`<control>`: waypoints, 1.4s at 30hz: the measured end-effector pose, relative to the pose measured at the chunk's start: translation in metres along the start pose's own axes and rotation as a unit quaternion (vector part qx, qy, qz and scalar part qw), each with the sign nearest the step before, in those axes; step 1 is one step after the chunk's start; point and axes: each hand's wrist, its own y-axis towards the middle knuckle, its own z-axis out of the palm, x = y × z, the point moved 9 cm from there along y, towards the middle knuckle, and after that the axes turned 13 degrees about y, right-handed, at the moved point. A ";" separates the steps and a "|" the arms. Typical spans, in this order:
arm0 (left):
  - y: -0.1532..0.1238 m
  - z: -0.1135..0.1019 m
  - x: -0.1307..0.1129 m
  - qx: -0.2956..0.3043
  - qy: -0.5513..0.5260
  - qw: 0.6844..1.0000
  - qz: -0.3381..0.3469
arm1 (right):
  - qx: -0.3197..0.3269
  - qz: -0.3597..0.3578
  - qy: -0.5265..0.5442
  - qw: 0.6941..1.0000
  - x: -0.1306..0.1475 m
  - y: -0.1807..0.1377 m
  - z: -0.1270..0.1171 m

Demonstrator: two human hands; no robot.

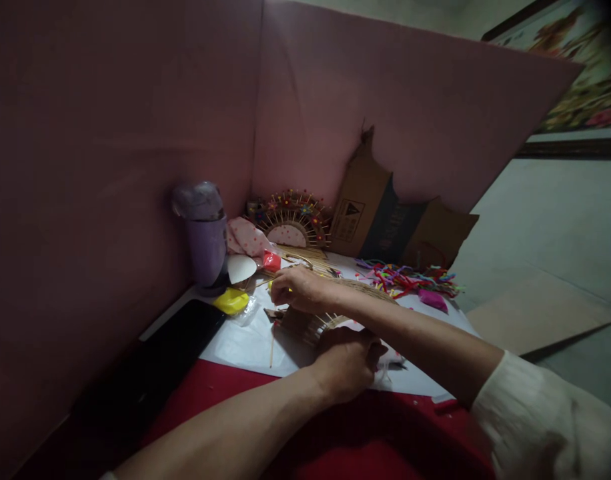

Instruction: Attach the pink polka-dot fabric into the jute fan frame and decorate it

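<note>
From the camera on my head, I looked down at a fan of thin sticks (310, 325) lying on the white paper (245, 343) in the middle of the red table (225, 387). My left hand (346, 363) was pressed down on its near edge, fingers curled together on it, though how tightly they gripped I could not tell. My right hand (299, 288) reached across above the fan's far side, fingertips pinched together on something small, too dim to name; a bit of yellow showed just beside them. I judged that I was in the middle of fixing a small piece onto one of the sticks, and that the next move called for a steady left hand and a fine, short placement with the right. A loose stick (272, 347) lay on the paper just left of the fan. Beyond my right hand stood a finished fan (291, 217) against the pink board (135, 133), with a purple cup (205, 243) to its left, a yellow lump (231, 301) near the cup, and a black phone (185, 333) at the paper's left edge. A heap of coloured fuzzy wires (408, 277) lay to the right, near a cardboard box (365, 207). The board walled in the left and back closely; open room lay only toward me and to the right.
</note>
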 end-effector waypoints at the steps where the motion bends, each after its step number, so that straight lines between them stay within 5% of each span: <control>1: 0.000 0.000 -0.001 0.003 0.002 1.000 0.003 | 0.007 -0.004 -0.001 1.000 0.000 0.001 0.002; 42: -0.002 0.000 -0.007 0.005 0.031 0.999 0.040 | 0.063 -0.046 -0.077 0.994 0.012 0.002 0.014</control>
